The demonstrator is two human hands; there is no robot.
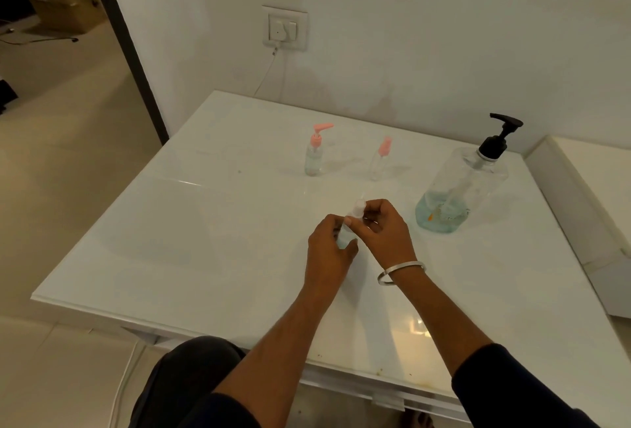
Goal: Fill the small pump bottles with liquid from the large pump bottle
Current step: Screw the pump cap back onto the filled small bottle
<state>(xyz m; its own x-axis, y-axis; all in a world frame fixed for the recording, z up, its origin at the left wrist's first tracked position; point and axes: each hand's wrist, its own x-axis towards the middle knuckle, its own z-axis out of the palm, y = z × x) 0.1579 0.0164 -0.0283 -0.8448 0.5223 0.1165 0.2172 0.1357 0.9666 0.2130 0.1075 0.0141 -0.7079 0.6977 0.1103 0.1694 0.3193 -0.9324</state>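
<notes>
The glossy, smooth white tabletop (211, 240) mirrors light. The large clear plastic bottle (467, 185), right of centre, has a matt black plastic pump. Two small transparent plastic bottles (313, 161) carry pink plastic pumps. A shiny metal bangle (401, 270) circles one wrist.

dim warm light (soft blur), glare on table (415, 325)

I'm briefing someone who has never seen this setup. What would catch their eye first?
Probably the two hands at the table's centre: the left hand and right hand together hold a small clear bottle. Next, the large pump bottle with its black pump at right, liquid only near its bottom. Behind stand two small pink-topped bottles.
</notes>
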